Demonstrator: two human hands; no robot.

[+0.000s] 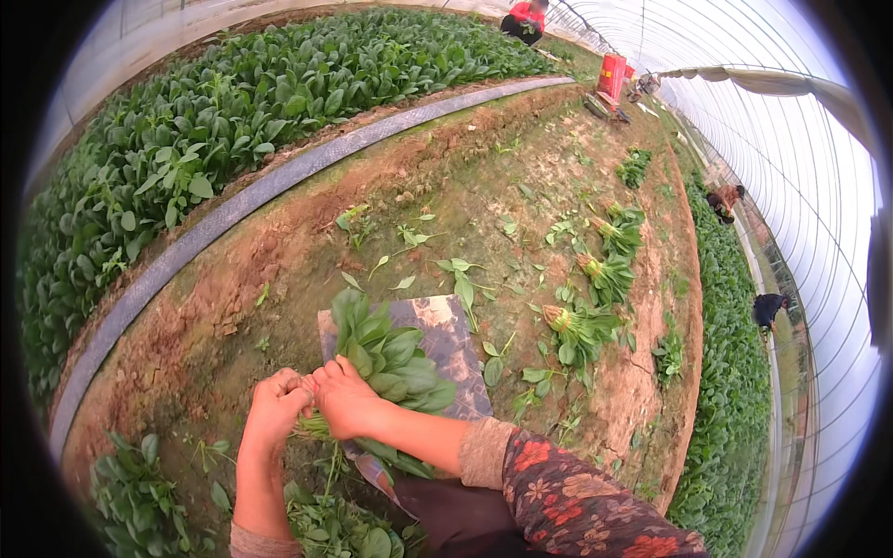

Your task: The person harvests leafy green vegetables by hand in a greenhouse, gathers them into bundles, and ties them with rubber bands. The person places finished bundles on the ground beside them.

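Note:
In front of me a bunch of leafy greens, spinach-like (394, 356), lies partly over a patterned flat sheet (471, 363). Around its stems my right hand (344, 397) is closed, with the leaves fanning out beyond it. My left hand (279, 399) touches the right one at the stem end, fingers pinched together; whether it grips a tie or stems is hidden. Tied bunches of the same greens (586, 331) lie in a row on the soil to the right, their cut stems bound and facing left.
Loose greens (139, 495) lie at the lower left, more (342, 530) beside my legs. A grey flat hose (279, 178) edges the left crop bed (265, 104). Red containers (611, 78) stand far ahead. Other people work at the top (524, 21) and far right (725, 202).

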